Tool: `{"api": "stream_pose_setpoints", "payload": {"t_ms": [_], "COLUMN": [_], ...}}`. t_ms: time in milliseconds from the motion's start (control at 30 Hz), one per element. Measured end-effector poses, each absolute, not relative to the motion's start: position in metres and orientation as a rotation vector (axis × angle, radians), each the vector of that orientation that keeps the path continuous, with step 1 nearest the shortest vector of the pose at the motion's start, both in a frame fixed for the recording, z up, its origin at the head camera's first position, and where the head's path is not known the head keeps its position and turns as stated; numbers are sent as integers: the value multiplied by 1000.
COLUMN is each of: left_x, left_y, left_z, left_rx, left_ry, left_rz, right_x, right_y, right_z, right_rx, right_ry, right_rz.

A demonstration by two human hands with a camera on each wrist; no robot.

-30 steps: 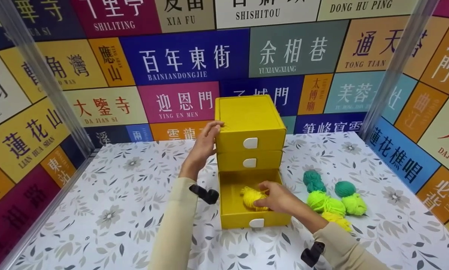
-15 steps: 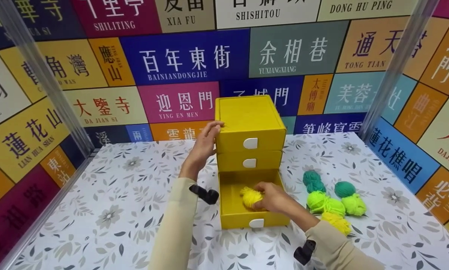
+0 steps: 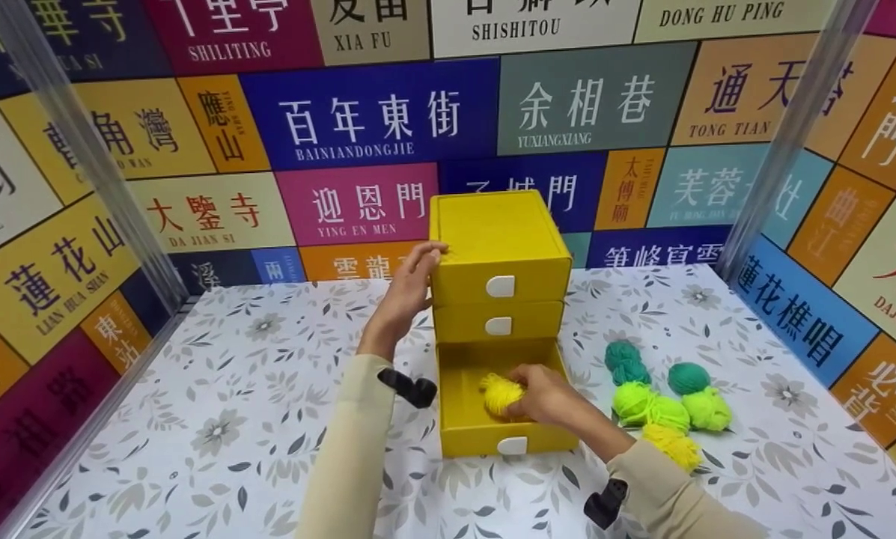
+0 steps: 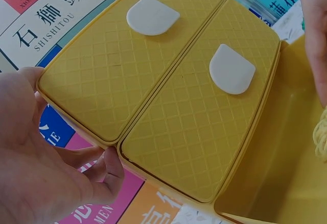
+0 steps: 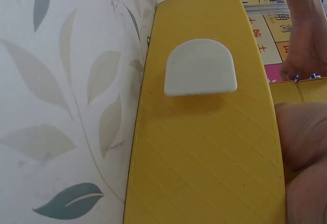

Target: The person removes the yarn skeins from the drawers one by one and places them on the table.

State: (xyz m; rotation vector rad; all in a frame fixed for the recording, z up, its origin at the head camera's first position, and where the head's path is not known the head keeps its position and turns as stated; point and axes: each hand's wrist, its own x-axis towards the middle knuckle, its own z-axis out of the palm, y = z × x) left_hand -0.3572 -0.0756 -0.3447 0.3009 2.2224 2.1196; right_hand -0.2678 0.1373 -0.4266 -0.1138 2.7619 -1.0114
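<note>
A yellow three-drawer box [image 3: 496, 224] stands on the table with its two upper drawers closed. Its bottom drawer [image 3: 470, 442] is pulled out toward me. Inside that drawer, my right hand [image 3: 549, 397] holds a small yellow yarn ball [image 3: 501, 394] between thumb and fingers. In the left wrist view part of the yarn ball [image 4: 321, 134] shows at the right edge. My left hand [image 3: 404, 292] rests against the box's upper left side, fingertips at the top edge. The right wrist view has the drawer's white pull tab [image 5: 200, 67], with the yarn hidden.
Right of the box lie dark green yarn balls [image 3: 627, 362], lime green yarn balls [image 3: 650, 404] and another yellow yarn ball [image 3: 672, 445]. A white leaf-patterned cloth [image 3: 215, 434] covers the table. Behind it rises a wall of coloured name panels [image 3: 369, 112].
My right hand has shifted slightly left and closed more around the yellow yarn ball in the drawer. The left hand and the box have stayed put.
</note>
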Motion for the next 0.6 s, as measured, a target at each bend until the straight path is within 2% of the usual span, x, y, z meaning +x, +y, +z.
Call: {"api": "stream_pose_setpoints", "payload": {"t_ms": [600], "left_x": [-358], "left_y": [-76], "left_z": [-345], "left_rx": [290], "left_ry": [2221], "left_rz": [2105], "right_x": [-259], "right_y": [155], "right_z": [-412], "right_rx": [-42], "right_ry": [2750], "right_rz": [-1142]}}
